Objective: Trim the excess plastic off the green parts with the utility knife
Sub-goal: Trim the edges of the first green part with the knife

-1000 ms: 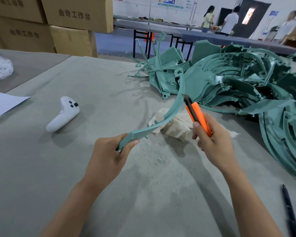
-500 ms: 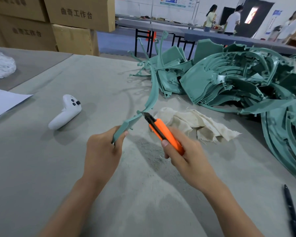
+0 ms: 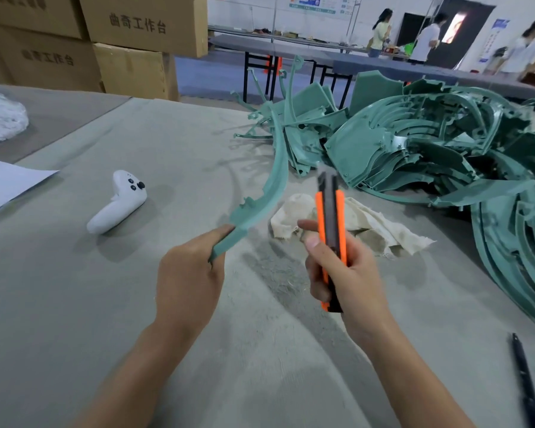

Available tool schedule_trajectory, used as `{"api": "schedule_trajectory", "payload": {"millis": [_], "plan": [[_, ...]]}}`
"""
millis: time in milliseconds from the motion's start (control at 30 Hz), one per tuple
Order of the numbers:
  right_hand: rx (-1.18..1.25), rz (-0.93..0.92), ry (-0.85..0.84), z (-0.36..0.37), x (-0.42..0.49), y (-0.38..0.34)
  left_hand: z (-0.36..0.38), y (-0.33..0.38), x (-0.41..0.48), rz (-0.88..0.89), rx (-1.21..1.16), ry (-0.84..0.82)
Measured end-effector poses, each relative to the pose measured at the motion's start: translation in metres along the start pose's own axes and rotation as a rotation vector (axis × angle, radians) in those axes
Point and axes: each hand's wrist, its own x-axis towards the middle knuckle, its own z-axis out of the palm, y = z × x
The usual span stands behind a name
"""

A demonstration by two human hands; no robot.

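The lower end of a curved green part [image 3: 275, 168] is pinched in the left grip [image 3: 189, 273], thumb and fingers curled round the narrow strip, so that the part is held clear of the worktop [image 3: 74, 319] and arcs up and away. An orange-and-black utility knife [image 3: 330, 217] is enclosed in the right grip [image 3: 349, 273], handle wrapped by the fingers, thumb laid along its side, blade end pointed upward; it is kept just beside the part and apart from it, and how far the blade is out cannot be told through the blur. The part is judged to be light, thin and springy, likely to flex or whip under the blade, so it is best taken close to the edge being trimmed, with fingers kept behind the cut; small tabs along its inner edge may be the excess. Fine shavings [image 3: 278, 273] are scattered on the worktop beneath the grips, with a crumpled cloth [image 3: 374, 225] just beyond. A heap of green parts [image 3: 430, 143] is piled at the far right. A white controller [image 3: 118, 205], a sheet of paper [image 3: 7, 183] and a black pen [image 3: 522, 375] are also seen. "曲奇工作台" is printed on the cardboard boxes [image 3: 142, 26]; wall posters are too small to be read.
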Motion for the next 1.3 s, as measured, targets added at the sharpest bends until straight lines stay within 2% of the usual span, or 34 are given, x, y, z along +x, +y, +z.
{"api": "schedule_trajectory", "payload": {"millis": [67,267,467,667,767,867,933,1067,1133,1167,1300], "plan": [[0.08,0.085,0.028,-0.001,0.002,-0.001,0.0,0.001,-0.002,0.004,-0.01,-0.008],[0.167,0.136,-0.011,0.002,0.003,-0.001,-0.001,0.005,-0.002,0.104,0.021,0.056],[0.227,0.186,-0.045,0.013,-0.002,-0.004,-0.003,0.006,-0.005,0.3,0.142,0.061],[0.02,0.187,0.063,0.02,-0.004,-0.004,0.004,0.003,-0.007,0.466,0.291,0.219],[0.008,0.211,0.115,0.02,-0.004,-0.002,0.006,0.004,-0.003,0.477,0.315,0.192],[-0.007,0.194,0.164,0.01,0.0,-0.001,0.008,0.009,-0.005,0.393,0.207,-0.047],[-0.052,0.16,0.185,-0.001,0.002,-0.002,0.007,0.016,-0.007,0.253,0.014,-0.154],[-0.015,0.133,0.163,-0.024,0.006,-0.008,-0.003,0.017,0.007,-0.347,-0.741,-0.064],[-0.012,0.141,0.13,-0.032,0.007,-0.011,-0.01,0.006,0.017,-0.606,-1.104,-0.178],[-0.011,0.149,0.116,-0.034,0.007,-0.012,-0.013,0.002,0.019,-0.675,-1.194,-0.286],[0.082,0.171,0.079,-0.029,0.006,-0.013,-0.014,0.009,0.008,-0.739,-1.112,-0.654]]}}
